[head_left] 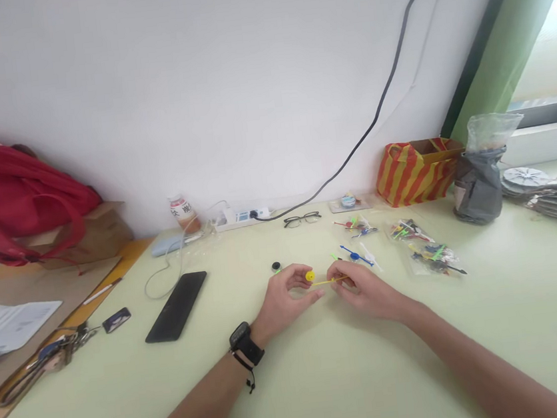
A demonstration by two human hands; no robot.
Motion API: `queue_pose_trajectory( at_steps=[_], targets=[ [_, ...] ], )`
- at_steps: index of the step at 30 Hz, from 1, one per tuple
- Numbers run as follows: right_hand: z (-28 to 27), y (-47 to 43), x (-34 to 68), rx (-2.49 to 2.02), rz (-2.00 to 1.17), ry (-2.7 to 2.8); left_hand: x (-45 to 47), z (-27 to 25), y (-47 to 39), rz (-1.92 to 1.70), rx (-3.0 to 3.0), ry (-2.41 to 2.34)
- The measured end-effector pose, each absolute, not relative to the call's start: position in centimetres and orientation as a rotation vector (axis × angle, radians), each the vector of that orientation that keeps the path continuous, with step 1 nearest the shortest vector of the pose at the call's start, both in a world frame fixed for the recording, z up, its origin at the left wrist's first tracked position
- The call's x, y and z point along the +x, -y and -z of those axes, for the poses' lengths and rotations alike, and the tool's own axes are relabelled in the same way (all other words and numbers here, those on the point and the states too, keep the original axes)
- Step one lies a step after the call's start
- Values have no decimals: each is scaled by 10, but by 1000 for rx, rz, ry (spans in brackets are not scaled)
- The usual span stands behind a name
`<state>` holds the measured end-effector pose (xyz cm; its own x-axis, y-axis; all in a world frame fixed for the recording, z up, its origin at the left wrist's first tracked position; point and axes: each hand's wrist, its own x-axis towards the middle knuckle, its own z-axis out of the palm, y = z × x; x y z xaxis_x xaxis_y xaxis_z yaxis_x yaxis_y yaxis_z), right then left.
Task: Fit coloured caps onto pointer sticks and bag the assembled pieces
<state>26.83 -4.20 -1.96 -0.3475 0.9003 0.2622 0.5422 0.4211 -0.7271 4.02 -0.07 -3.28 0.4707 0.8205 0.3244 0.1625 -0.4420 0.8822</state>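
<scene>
— What's on that pale green worktop (522,315), going from the phone outward?

— The black phone (176,306) lies flat, left of the hands. Further left of it sit a red bag (10,192) on a brown paper bag, some papers and a bunch of keys (48,356). Behind the phone there's a power strip (242,217) against the wall, with glasses (302,219) beside it. Well to the right of the phone stand a striped orange bag (415,170) and a grey pouch; nearer lie clear packets of small coloured parts (432,255).

— And the hands?

— Both rest on the worktop just right of the phone, nearly touching. The left hand (283,299), watch on the wrist, pinches a small yellow wheel (309,276) between its fingertips. The right hand (365,289) is closed on a thin yellow stick (327,281).

— How does the stick lie?

— Its long axis runs left-right, from the right hand's fingers toward the wheel, the free end right at the left hand. Whether the stick actually touches the wheel, I can't tell. A blue piece (355,256) and a small black disc (275,265) lie just beyond the hands.
</scene>
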Motion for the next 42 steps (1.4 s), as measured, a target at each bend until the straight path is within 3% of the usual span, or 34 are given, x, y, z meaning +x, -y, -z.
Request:
queue_pose_trajectory(
  at_steps=[9, 30, 42],
  targets=[
    [25, 44, 258, -1066, -933, 1878, 44, 25, 9, -895, 2006, -751],
    [29, 37, 265, -1173, -666, 1894, 40, 28, 6, -899, 2008, -761],
    [17, 41, 266, -1118, -699, 1899, 41, 28, 6, -994, 2011, -815]
  ],
)
